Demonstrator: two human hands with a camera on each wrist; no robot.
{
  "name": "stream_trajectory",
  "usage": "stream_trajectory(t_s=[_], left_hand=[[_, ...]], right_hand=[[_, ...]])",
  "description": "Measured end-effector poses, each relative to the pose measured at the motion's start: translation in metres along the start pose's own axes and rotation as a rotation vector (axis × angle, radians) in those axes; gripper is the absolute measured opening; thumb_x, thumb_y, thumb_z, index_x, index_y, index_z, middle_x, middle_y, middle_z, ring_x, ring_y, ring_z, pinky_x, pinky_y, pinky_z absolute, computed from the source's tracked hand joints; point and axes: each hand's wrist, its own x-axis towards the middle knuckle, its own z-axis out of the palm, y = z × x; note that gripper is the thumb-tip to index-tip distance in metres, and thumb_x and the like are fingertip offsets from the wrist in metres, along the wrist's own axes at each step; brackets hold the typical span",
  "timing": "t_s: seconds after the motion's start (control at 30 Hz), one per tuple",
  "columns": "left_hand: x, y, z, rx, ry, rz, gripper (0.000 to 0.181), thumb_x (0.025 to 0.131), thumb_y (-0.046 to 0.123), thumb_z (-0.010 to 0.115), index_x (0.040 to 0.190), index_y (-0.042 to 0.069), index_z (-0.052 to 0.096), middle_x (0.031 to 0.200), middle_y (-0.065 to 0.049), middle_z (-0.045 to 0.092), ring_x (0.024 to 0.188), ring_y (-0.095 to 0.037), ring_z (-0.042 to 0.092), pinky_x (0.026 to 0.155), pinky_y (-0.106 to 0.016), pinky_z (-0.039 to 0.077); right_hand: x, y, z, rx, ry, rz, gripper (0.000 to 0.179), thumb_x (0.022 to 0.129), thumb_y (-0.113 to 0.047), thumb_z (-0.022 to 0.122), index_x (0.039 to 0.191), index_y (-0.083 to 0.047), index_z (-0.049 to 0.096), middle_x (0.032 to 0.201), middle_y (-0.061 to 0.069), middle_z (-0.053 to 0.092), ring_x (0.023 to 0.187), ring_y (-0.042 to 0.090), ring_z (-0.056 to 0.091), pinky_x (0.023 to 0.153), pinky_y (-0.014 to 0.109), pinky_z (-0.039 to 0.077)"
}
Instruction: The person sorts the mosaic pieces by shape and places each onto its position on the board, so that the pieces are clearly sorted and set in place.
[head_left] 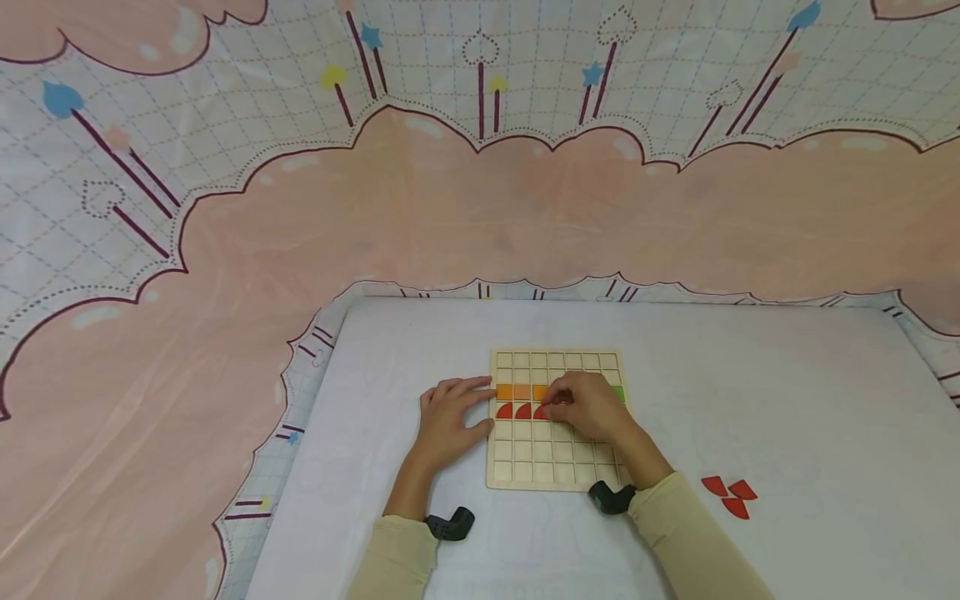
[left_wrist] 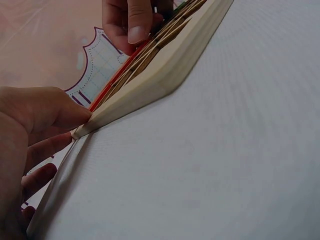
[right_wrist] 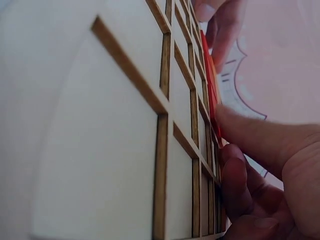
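Note:
A square wooden grid board [head_left: 525, 475] lies on the white table. Orange tiles [head_left: 505, 392] fill part of one row, and red quarter-circle pieces [head_left: 505, 411] sit in the row below. My left hand [head_left: 448, 423] touches the board's left edge, its fingers extended and spread; the left wrist view has its thumb [left_wrist: 75, 112] at the board's corner. With thumb and forefinger, my right hand [head_left: 588, 406] pinches the third red quarter-circle piece [head_left: 540, 412] in its cell. That hand covers the middle of the orange row. In the right wrist view, its thumb [right_wrist: 250, 132] meets the red strip.
Three loose red quarter-circle pieces [head_left: 737, 507] lie on the table right of the board. A green tile [head_left: 618, 393] shows at the board's right side. Dark wrist devices [head_left: 452, 525] are worn at both sleeves. A patterned pink cloth [head_left: 525, 217] hangs behind the table.

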Motion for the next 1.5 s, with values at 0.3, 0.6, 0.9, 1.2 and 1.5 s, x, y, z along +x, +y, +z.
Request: stream_trajectory(t_s=[0.3,0.6,0.9,1.2,1.5], left_hand=[[0.001,0.0,0.001,0.007,0.0,0.006,0.043,0.084,0.027,0.075,0.127,0.024,0.073,0.146,0.009,0.06,0.134,-0.023,0.047,0.111,-0.058,0.024],[0.001,0.0,0.001,0.008,0.003,0.005,0.043,0.084,0.027,0.075,0.127,0.025,0.073,0.146,0.009,0.06,0.133,-0.023,0.047,0.111,-0.058,0.023],[0.002,0.001,0.001,0.006,0.002,0.01,0.043,0.084,0.027,0.075,0.127,0.025,0.073,0.146,0.009,0.06,0.132,-0.023,0.048,0.111,-0.059,0.024],[0.001,0.001,-0.001,0.003,-0.003,0.007,0.042,0.084,0.026,0.075,0.127,0.024,0.073,0.146,0.008,0.06,0.133,-0.024,0.047,0.11,-0.058,0.024],[0.001,-0.002,-0.001,0.009,0.0,0.01,0.042,0.084,0.026,0.075,0.126,0.025,0.073,0.146,0.008,0.06,0.132,-0.023,0.048,0.11,-0.058,0.024]], right_hand=[[-0.001,0.001,-0.002,0.0,-0.034,0.006,0.022,0.076,-0.025,0.089,0.093,-0.019,0.076,0.085,-0.007,0.066,0.077,0.012,0.054,0.071,0.029,0.045],[-0.001,0.003,-0.003,-0.021,-0.029,-0.024,0.021,0.076,-0.023,0.089,0.092,-0.019,0.076,0.086,-0.008,0.066,0.078,0.011,0.055,0.073,0.029,0.046],[-0.002,0.005,-0.003,-0.005,-0.032,-0.01,0.02,0.077,-0.021,0.089,0.093,-0.018,0.077,0.087,-0.006,0.068,0.077,0.011,0.053,0.071,0.028,0.044],[-0.004,0.005,-0.006,0.057,-0.054,-0.019,0.022,0.079,-0.019,0.088,0.097,-0.016,0.076,0.089,-0.004,0.07,0.076,0.01,0.054,0.07,0.026,0.045],[-0.009,0.015,-0.02,0.061,-0.089,0.007,0.023,0.08,-0.019,0.087,0.099,-0.015,0.075,0.088,-0.005,0.07,0.077,0.012,0.057,0.071,0.027,0.048]])
